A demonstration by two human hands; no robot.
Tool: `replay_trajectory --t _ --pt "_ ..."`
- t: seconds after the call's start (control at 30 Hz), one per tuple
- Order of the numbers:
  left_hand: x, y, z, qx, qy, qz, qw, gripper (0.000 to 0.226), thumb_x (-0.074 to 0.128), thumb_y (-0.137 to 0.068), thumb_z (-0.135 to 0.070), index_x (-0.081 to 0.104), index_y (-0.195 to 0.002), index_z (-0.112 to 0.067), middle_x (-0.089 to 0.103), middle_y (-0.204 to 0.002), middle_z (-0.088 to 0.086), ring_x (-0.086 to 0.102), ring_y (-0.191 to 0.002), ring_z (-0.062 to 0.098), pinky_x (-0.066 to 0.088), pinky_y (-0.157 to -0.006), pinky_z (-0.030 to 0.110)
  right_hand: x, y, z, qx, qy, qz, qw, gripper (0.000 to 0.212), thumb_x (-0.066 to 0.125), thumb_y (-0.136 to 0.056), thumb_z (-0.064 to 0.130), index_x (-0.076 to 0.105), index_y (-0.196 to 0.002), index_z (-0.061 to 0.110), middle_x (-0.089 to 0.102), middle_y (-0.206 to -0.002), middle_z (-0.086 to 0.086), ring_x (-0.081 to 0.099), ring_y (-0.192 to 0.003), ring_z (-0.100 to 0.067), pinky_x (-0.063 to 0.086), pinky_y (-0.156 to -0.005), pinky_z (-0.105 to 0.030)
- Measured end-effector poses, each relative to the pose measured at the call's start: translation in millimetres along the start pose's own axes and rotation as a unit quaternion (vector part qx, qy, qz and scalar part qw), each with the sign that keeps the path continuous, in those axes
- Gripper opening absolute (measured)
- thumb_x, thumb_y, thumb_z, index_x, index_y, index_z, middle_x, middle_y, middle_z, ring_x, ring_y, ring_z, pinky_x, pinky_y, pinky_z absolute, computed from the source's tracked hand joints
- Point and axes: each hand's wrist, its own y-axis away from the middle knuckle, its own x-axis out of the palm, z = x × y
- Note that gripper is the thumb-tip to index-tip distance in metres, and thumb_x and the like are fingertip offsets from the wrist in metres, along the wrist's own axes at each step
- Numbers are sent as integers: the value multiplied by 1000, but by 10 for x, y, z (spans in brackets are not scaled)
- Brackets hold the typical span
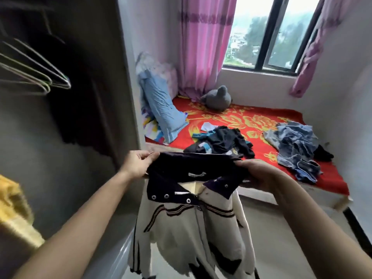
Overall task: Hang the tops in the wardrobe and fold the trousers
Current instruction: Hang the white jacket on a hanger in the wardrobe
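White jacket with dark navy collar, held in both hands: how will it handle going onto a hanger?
Likely floppy: the white jacket with dark navy collar hangs limp in folds below the left hand and right hand. Probably light, since finger grips at the collar alone carry it. Its open snap front may let it slip off the thin wire hangers.

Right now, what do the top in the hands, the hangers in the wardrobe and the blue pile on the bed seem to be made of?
The white top looks like soft matt knit, fibre unclear: it drapes limply; its collar snaps look like shiny metal. The hangers seem thin coated wire, though blurred. The blue pile is likely denim: faded blue, pale seams.
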Motion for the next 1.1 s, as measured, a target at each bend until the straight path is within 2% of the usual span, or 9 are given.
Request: replay_trajectory --t 0.13,0.23,0.4,0.53,0.67,0.83,0.93,1.0,1.1 --pt "-454 16 128 -82 118 -42 989 39 54 -101 -33 63 -101 5 61 -84 15 58 -67 21 48 -49 24 485 -442 361 -19 22 59 998 21 48 -102 6 64 -114 1 73 -97 -16 71 -83 -27 60 -78 -43" --pt "-737 -7 162 -158 212 -75 961 32 49 -103 -34 66 -102 -7 69 -92 9 66 -81 22 55 -68 34 942 -680 511 -26 -26 110 993 30 36 -101 -4 60 -118 -2 71 -96 -19 70 -80 -29 60 -72 -39" --pt "-1083 -97 224 -201 312 -174 912 40 40 -107 -30 65 -88 -5 73 -67 8 70 -56 20 54 -55 32 1641 -1043 760 -29 15 177 984 28 44 -93 5 59 -113 -6 59 -72 -18 59 -61 -30 50 -61 -36" --pt "-1362 -209 281 -192 368 -226 881 44 32 -109 -29 64 -90 -6 71 -62 7 68 -51 18 54 -44 26 2172 -1325 1124 -162 75 259 949 12 52 -95 18 59 -102 11 59 -93 -14 58 -75 -26 49 -69 -37" --pt "-1623 -373 279 -185 350 -272 877 45 34 -108 -33 66 -96 -5 74 -75 11 70 -62 22 52 -64 36 2652 -1756 1367 -251 205 282 903 31 56 -100 40 71 -109 14 74 -106 -16 71 -97 -29 54 -92 -46" --pt "-1897 -464 128 -176 290 -290 895 48 75 -83 -39 71 -114 -2 71 -113 20 69 -104 34 52 -98 46 3221 -2195 1688 -156 206 351 900 34 66 -93 41 80 -79 13 77 -77 -7 73 -63 -18 53 -52 -22" --pt "-2022 -465 133 -186 192 -341 901 55 89 -61 -19 70 -110 -2 73 -106 19 70 -100 36 55 -93 47 3566 -2371 1778 -77 152 366 915 17 68 -81 24 73 -73 10 71 -65 -9 67 -50 -23 48 -43 -25" --pt "-2063 -485 161 -180 124 -387 896 36 83 -74 -12 70 -106 -4 75 -101 16 72 -95 32 57 -87 41 3763 -2425 1831 -62 164 380 908 16 63 -77 25 67 -69 12 64 -57 -8 61 -46 -24 46 -46 -26" --pt "-2081 -487 248 -167 79 -452 873 15 67 -93 -24 73 -100 -12 77 -95 7 74 -88 20 56 -73 29 4011 -2446 1921 -164 285 394 858 26 57 -84 37 70 -77 16 66 -63 -1 63 -56 -22 52 -52 -29"
